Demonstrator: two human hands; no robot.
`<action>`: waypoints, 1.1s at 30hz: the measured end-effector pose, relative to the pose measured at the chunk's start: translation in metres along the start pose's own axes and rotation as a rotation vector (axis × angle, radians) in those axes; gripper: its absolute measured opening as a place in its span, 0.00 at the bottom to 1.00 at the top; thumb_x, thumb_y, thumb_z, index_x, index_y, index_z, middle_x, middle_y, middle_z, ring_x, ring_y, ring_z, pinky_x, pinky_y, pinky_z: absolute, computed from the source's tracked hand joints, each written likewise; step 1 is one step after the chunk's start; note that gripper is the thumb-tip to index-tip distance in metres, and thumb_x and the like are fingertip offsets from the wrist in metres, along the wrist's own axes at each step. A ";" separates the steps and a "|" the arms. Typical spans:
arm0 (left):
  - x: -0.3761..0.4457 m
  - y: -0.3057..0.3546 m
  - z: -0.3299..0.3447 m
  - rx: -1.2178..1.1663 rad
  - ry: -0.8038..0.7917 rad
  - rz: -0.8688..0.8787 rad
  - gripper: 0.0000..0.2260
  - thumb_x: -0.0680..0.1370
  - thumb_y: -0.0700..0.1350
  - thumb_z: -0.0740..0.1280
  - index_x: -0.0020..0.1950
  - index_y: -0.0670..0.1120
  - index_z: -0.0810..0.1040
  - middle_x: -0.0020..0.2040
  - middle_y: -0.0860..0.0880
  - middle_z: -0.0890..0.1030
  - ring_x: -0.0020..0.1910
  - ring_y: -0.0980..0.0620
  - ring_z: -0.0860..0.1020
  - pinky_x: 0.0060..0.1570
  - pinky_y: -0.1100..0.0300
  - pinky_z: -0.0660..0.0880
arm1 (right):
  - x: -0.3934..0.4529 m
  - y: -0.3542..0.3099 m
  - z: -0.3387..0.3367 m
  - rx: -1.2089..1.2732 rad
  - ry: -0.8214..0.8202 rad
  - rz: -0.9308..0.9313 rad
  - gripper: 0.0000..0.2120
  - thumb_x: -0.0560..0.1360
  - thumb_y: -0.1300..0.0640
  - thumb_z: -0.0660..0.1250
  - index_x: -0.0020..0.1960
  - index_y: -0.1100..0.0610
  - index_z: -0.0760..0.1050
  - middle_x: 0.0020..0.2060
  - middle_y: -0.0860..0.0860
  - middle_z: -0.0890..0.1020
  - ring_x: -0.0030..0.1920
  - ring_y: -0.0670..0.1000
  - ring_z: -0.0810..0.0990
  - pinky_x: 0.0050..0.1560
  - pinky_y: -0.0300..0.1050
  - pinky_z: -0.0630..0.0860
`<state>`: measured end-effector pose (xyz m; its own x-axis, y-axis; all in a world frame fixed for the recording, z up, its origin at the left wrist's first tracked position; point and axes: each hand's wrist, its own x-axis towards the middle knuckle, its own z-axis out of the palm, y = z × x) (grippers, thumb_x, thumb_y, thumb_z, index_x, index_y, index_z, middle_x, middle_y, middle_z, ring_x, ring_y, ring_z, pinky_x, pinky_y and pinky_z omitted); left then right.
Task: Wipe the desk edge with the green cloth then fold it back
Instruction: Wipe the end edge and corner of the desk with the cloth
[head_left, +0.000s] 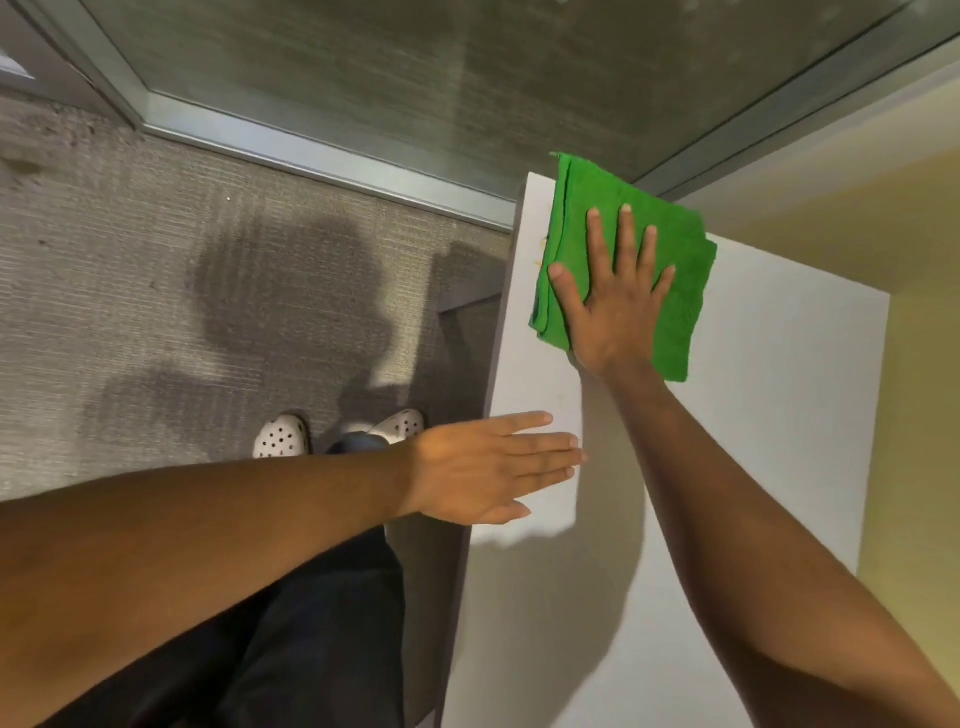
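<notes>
A folded green cloth (587, 208) lies flat on the far left corner of the white desk (753, 415), reaching the desk's left edge (498, 364). My right hand (613, 291) presses flat on the cloth with fingers spread, palm down. My left hand (488, 467) is held flat, fingers straight and together, over the desk's left edge nearer to me; it holds nothing.
A grey carpet floor (156, 312) lies left of the desk, with my two white perforated shoes (283, 436) and dark trousers below. A metal-framed glass partition (363, 78) runs behind the desk. A yellow wall (914, 415) borders the desk on the right.
</notes>
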<state>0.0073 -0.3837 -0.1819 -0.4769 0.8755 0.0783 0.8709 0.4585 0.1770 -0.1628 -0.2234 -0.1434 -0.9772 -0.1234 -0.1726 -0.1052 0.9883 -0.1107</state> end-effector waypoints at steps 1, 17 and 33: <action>-0.006 0.007 0.001 0.007 0.015 -0.052 0.30 0.89 0.58 0.48 0.87 0.44 0.49 0.88 0.46 0.49 0.88 0.46 0.46 0.83 0.43 0.34 | -0.008 0.001 0.001 -0.003 -0.004 -0.013 0.35 0.83 0.27 0.45 0.86 0.39 0.47 0.87 0.49 0.49 0.87 0.61 0.45 0.81 0.76 0.45; -0.030 0.087 -0.001 -0.533 0.240 -0.719 0.34 0.87 0.51 0.58 0.86 0.37 0.47 0.87 0.37 0.44 0.87 0.38 0.45 0.83 0.43 0.59 | -0.051 -0.006 0.016 0.050 0.043 0.229 0.35 0.82 0.27 0.44 0.86 0.38 0.47 0.87 0.47 0.47 0.87 0.59 0.43 0.81 0.77 0.43; 0.013 0.070 0.005 -1.040 0.424 -1.250 0.37 0.86 0.63 0.52 0.85 0.49 0.35 0.87 0.48 0.34 0.86 0.53 0.34 0.86 0.47 0.40 | -0.065 -0.008 0.008 -0.040 -0.031 -0.016 0.39 0.80 0.25 0.49 0.86 0.40 0.49 0.87 0.51 0.49 0.87 0.62 0.44 0.81 0.77 0.45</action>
<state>0.0626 -0.3389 -0.1734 -0.9142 -0.1028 -0.3920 -0.4020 0.3525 0.8450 -0.0968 -0.2244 -0.1391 -0.9692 -0.1416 -0.2014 -0.1288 0.9888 -0.0751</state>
